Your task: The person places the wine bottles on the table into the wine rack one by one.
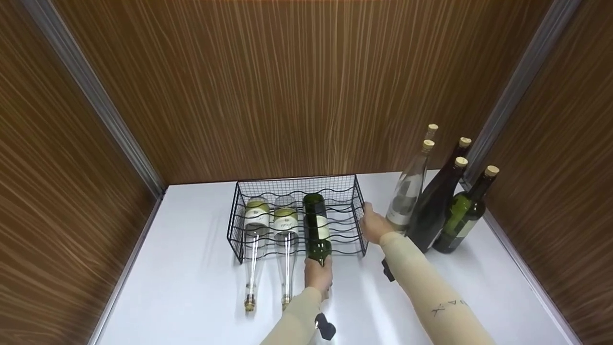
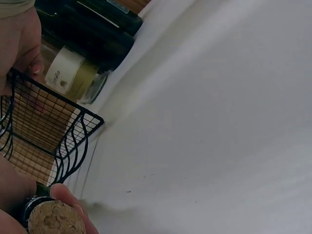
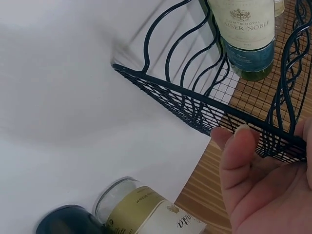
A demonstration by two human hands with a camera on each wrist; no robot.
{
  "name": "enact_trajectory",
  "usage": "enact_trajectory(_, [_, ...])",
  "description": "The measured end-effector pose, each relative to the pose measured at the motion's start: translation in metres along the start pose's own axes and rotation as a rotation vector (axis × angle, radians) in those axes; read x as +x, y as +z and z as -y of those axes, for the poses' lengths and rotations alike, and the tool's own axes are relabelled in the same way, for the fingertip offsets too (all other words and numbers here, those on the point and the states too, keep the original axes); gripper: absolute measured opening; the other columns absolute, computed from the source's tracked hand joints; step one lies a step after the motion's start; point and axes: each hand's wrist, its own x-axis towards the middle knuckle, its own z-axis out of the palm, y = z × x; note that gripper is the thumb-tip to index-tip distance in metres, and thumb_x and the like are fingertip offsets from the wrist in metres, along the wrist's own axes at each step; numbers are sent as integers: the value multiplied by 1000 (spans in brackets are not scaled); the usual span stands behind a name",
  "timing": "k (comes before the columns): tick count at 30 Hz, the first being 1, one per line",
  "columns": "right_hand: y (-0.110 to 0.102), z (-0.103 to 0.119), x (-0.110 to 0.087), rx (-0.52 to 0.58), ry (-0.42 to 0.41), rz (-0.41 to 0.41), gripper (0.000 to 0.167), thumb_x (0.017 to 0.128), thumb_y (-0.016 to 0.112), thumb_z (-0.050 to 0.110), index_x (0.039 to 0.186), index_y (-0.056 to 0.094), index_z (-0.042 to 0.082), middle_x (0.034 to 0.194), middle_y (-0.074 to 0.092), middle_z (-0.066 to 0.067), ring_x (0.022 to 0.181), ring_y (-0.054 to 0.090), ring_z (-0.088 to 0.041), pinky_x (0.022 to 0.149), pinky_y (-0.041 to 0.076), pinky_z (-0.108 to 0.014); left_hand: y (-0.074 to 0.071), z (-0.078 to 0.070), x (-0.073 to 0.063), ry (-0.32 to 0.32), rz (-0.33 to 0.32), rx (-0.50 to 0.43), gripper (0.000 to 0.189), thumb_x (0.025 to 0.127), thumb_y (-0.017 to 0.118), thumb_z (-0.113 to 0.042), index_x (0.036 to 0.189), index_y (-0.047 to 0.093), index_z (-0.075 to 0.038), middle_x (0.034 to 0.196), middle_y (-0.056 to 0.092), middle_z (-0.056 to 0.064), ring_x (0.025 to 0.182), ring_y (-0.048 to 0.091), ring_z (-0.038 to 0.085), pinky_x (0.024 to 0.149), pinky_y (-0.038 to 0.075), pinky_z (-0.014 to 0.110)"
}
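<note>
Lettering [image 3: 247, 23] on the held bottle [image 1: 314, 221] is legible only in right-wrist view.

Your worktop [image 1: 182, 287] is white, with soft streaks of reflected light on it. Near its far edge you have a black wire rack [image 1: 335, 184]. To the rack's right, five corked bottles stand upright in a close group: a front clear bottle [image 1: 405, 199], a rear clear bottle [image 1: 430, 134], two dark bottles [image 1: 433, 211] and a green bottle [image 1: 462, 215].
</note>
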Motion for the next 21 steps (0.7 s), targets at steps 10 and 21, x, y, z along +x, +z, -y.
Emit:
enact_trajectory(10, [3, 2, -3, 17, 13, 8, 44, 99, 40, 11, 136, 23, -4, 93, 65, -26, 84, 65, -39, 76, 51, -51, -9, 20, -31, 61, -24, 102, 71, 90, 66, -30, 136, 30, 12, 108, 60, 19, 98, 60, 31, 88, 47, 48])
enact_trajectory(21, [1, 2, 0, 27, 13, -22, 41, 98, 38, 12, 134, 25, -2, 97, 64, -31, 88, 64, -45, 80, 50, -54, -16, 24, -42, 128, 76, 67, 29, 98, 54, -15, 112, 37, 3, 79, 51, 7, 69, 51, 17, 64, 44, 33])
